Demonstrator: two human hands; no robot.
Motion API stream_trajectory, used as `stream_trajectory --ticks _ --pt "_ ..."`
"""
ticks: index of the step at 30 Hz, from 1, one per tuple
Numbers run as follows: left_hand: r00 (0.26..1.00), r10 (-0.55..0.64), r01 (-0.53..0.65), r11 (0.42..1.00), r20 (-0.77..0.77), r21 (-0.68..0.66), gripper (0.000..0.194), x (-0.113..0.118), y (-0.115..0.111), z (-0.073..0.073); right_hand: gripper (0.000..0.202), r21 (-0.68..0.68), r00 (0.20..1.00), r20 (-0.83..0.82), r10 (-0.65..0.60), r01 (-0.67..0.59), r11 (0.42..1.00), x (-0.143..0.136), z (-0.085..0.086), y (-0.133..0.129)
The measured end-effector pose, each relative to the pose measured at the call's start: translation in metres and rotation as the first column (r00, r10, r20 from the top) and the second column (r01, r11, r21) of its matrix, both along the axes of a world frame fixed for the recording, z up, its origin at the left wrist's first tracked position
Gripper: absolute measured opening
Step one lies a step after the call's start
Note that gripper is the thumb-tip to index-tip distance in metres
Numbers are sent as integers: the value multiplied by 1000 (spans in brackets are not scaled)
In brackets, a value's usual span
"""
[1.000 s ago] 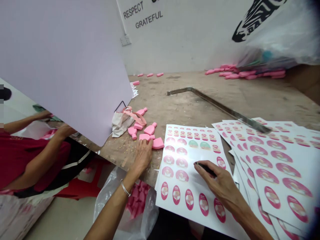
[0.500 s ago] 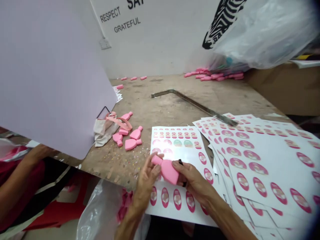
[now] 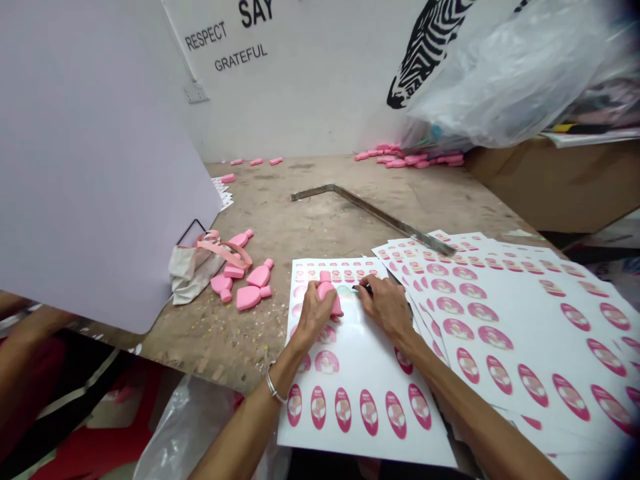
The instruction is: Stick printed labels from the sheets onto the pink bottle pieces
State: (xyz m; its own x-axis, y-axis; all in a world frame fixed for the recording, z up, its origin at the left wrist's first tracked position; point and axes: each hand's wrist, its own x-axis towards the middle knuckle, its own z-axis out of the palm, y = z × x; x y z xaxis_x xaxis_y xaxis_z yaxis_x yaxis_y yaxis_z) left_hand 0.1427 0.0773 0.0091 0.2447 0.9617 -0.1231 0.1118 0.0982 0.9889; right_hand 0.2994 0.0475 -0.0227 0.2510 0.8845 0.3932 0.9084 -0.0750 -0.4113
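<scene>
A small pink toy bottle (image 3: 329, 297) is held in my left hand (image 3: 316, 312), whose fingers are wrapped round it, cap pointing away from me. It is just above a white sheet of stickers (image 3: 365, 353) with rows of pink oval labels. My right hand (image 3: 386, 305) rests at the upper right of this sheet, fingers closed on a slim black tool (image 3: 369, 289). Its tip is at the edge of a pale green sticker (image 3: 347, 292). The rest of the tool is hidden by my fingers, so its kind does not show.
More sticker sheets (image 3: 520, 300) overlap on the right, under one end of a bent metal bar (image 3: 375, 212). Several pink bottles (image 3: 253, 297) lie beside a cloth pouch (image 3: 193, 270). A lilac panel (image 3: 110, 160) stands left; another person's arm (image 3: 25, 347) shows below it.
Both hands have moved up the sheet and apart. My right hand has left the pink bottle, which is now in my left hand alone. The view has shifted slightly right.
</scene>
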Motion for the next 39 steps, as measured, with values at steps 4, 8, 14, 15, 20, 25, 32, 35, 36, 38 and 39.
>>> stream_trajectory --ticks 4,8,14,15,20,25,32,35,36,38,39 --pt "998 -41 40 999 41 23 32 6 1 -11 17 42 998 62 -6 4 999 -5 -9 -1" --pt "997 -37 32 996 65 84 36 5 0 -20 16 36 998 66 -14 11 999 -5 -12 -1" --pt "997 -43 36 991 56 126 35 4 0 -25 14 23 1000 5 -21 21 1000 -3 -11 3" --pt "997 -47 40 991 54 127 35 4 0 -25 14 10 999 6 -32 32 999 -3 -10 4" --pt "995 -42 33 994 88 104 37 4 -2 -21 17 74 998 53 -40 36 997 -8 -10 7" --pt "982 23 -27 999 185 21 38 4 0 -18 24 231 978 -204 48 0 973 -9 -3 1" --pt "884 77 12 982 460 -187 51 -4 -10 -7 35 199 704 -692 156 -22 980 -6 26 -19" --pt "849 62 78 968 525 -239 53 -6 -22 4 31 199 666 -714 215 -101 975 -18 33 -28" --pt "841 55 91 967 539 -240 53 -7 -26 8 30 199 649 -726 228 -118 973 -23 35 -31" --pt "834 42 102 968 551 -228 54 -7 -31 15 29 198 625 -741 244 -144 970 -31 37 -34" --pt "833 42 99 970 551 -223 54 -7 -33 17 28 198 620 -745 247 -148 969 -33 38 -35"
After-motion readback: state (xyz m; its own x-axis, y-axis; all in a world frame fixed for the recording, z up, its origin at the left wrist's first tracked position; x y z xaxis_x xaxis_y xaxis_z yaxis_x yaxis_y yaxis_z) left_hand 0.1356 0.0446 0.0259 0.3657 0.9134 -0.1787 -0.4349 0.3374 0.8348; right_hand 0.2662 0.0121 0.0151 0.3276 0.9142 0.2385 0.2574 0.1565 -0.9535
